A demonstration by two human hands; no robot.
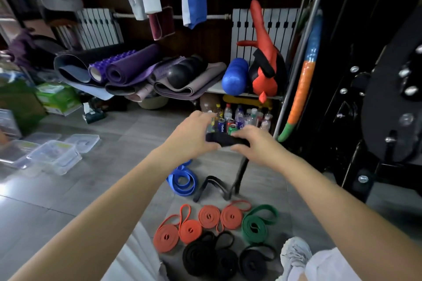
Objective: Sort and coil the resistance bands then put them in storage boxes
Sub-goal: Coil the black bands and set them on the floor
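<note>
Both hands are raised over the floor and hold a wide black resistance band (225,140). My left hand (194,138) pinches its left end; my right hand (253,143) grips the right part. The band's free length hangs down from my right hand to a loose black loop (213,186) on the floor. A loosely folded blue band (182,181) lies under my left wrist. Nearer me lie several coiled orange bands (209,217), one coiled green band (254,227) and three coiled black bands (201,255).
Clear plastic storage boxes (53,155) and lids (83,142) sit on the grey floor at left. Rolled yoga mats (127,68), bottles and cans (237,118) line the back. A black gym machine (376,98) stands at right. My shoe (294,252) is beside the coils.
</note>
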